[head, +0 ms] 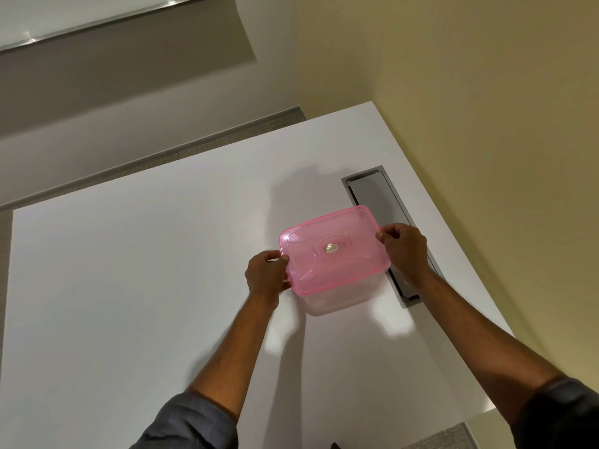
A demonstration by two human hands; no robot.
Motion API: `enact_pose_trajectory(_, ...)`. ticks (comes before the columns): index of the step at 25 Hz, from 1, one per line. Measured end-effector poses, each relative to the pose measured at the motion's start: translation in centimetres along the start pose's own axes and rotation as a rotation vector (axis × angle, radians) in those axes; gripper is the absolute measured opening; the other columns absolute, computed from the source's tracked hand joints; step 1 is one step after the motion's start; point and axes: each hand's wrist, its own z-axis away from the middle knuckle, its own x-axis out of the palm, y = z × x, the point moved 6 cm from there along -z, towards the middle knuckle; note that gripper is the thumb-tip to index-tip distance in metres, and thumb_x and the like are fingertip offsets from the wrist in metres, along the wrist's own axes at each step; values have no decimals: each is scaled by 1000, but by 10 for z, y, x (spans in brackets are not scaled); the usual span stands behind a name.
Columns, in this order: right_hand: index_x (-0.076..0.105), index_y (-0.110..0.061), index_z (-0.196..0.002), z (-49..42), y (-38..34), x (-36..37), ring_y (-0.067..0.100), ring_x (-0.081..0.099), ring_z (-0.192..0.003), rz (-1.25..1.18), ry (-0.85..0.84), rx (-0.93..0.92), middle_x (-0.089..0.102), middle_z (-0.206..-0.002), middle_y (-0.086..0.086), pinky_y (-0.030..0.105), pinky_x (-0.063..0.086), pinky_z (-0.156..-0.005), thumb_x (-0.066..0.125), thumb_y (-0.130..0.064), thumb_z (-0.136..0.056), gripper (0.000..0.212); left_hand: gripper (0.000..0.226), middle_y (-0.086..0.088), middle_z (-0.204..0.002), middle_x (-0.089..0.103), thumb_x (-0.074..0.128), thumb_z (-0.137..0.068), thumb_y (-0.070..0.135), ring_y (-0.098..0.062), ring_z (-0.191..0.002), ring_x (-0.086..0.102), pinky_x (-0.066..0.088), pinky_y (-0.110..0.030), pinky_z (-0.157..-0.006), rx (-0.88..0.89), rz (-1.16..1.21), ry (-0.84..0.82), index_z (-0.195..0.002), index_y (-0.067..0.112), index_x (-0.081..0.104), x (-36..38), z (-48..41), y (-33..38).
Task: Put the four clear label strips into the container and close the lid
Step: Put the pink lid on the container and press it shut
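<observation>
Your left hand [265, 275] and right hand [403, 251] each pinched a short edge of the translucent pink rectangular plastic lid [334, 251], which sat over the clear plastic container [327, 303] on the white table [129, 286] — so the job looked nearly done, with only pressing the rim shut seemingly left. The four clear label strips showed nowhere, and I could not tell whether they were inside. A recessed grey metal cable hatch [372, 192] lay just beside the container — nothing blocked the lid.

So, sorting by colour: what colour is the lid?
Translucent pink lid; head view shows it.
</observation>
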Motion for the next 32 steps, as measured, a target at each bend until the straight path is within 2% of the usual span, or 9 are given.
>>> enact_pose_trajectory(5, 81, -13, -106, 4, -2, -1, 21, 72, -87, -6, 10, -27, 75, -88, -5, 34, 58, -82, 73, -19, -97, 13, 16, -12, -107, 79, 72, -97, 12, -35, -90, 81, 70, -48, -72, 74, -39, 14, -111, 14, 79, -1, 1, 2)
enact_pose_trajectory(12, 81, -16, -103, 11, 0, -4, 14, 70, -82, -12, 25, -37, 72, -84, -11, 25, 52, -72, 72, -19, -97, 11, 30, -11, -107, 77, 72, -100, 14, -32, -92, 79, 68, -37, -64, 139, -46, 41, -130, 12, 75, -2, 4, -9)
enact_pose_trajectory(16, 80, -14, -106, 12, 4, -2, 17, 70, -84, -18, 29, -12, 74, -89, -6, 32, 57, -80, 72, -20, -98, 13, 36, -9, -109, 77, 71, -101, 17, -30, -92, 79, 64, -30, -58, 153, -51, 46, -137, 13, 70, 0, 3, -9)
enact_pose_trajectory(18, 80, -14, -107, 12, 3, -2, 19, 70, -86, -15, 26, -7, 75, -90, -4, 34, 58, -82, 72, -21, -99, 14, 44, -7, -114, 75, 67, -103, 24, -29, -99, 76, 69, -41, -75, 183, -106, 59, -146, 17, 63, 3, 1, -3)
enact_pose_trajectory(20, 80, -15, -105, 11, 2, -2, 17, 70, -87, -21, 18, 12, 75, -90, -5, 33, 57, -81, 72, -22, -98, 13, 49, -9, -126, 72, 60, -105, 36, -31, -116, 70, 62, -52, -99, 264, -221, 97, -152, 19, 57, 7, -4, 11)
enact_pose_trajectory(22, 80, -18, -103, 10, 3, -2, 15, 69, -86, -28, 12, 40, 73, -89, -9, 32, 56, -78, 72, -23, -98, 11, 49, -12, -133, 69, 53, -107, 48, -31, -122, 66, 56, -50, -107, 340, -334, 129, -146, 21, 62, 15, -13, 27)
enact_pose_trajectory(26, 78, -24, -97, 11, 8, 0, 6, 68, -85, -75, 29, 90, 72, -87, -15, 28, 53, -71, 73, -22, -98, 5, 61, -14, -121, 67, 38, -106, 67, -36, -112, 67, 51, -45, -94, 324, -489, 171, -121, 16, 70, 33, -33, 43)
enact_pose_trajectory(30, 78, -23, -98, 8, 13, 2, 5, 68, -85, -105, 50, 90, 73, -88, -14, 28, 54, -72, 75, -22, -97, 3, 60, -16, -108, 68, 28, -109, 60, -43, -102, 67, 46, -44, -83, 365, -541, 243, -106, 10, 61, 43, -46, 48)
enact_pose_trajectory(32, 78, -24, -95, 6, 15, 2, 5, 68, -84, -116, 64, 98, 73, -87, -14, 29, 54, -73, 76, -22, -96, 3, 57, -18, -105, 70, 27, -111, 55, -46, -101, 67, 48, -46, -83, 383, -556, 248, -103, 8, 58, 46, -49, 50)
